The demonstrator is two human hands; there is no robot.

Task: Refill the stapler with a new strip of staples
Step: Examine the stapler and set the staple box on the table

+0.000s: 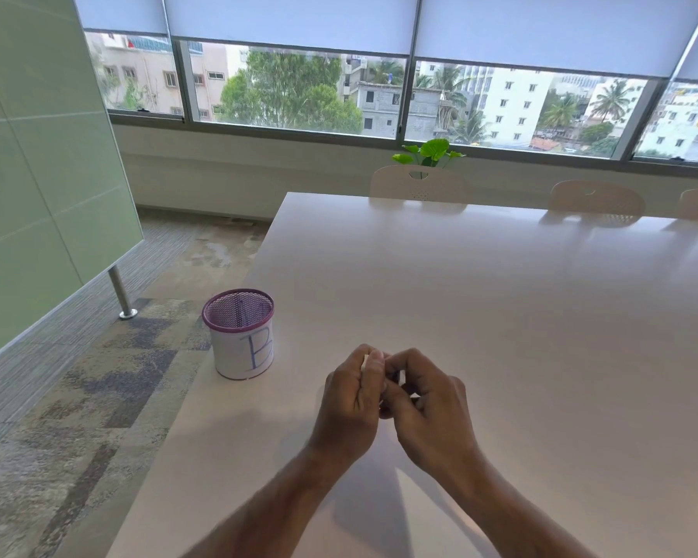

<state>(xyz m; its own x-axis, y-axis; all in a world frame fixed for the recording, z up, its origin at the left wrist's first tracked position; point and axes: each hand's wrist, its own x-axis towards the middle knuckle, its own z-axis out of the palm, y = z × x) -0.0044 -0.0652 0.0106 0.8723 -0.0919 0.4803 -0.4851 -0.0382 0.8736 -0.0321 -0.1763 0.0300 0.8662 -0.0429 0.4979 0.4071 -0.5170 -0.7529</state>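
Both my hands meet just above the white table, near its front left part. My left hand and my right hand are curled together around a small dark stapler, of which only a sliver shows between the fingers. A thin pale edge sticks up by my left thumb; I cannot tell whether it is part of the stapler or a staple strip. No loose staple strip shows on the table.
A purple mesh pen cup wrapped in white paper marked "B" stands at the table's left edge, left of my hands. Chairs line the far side. A green partition panel stands on the floor to the left.
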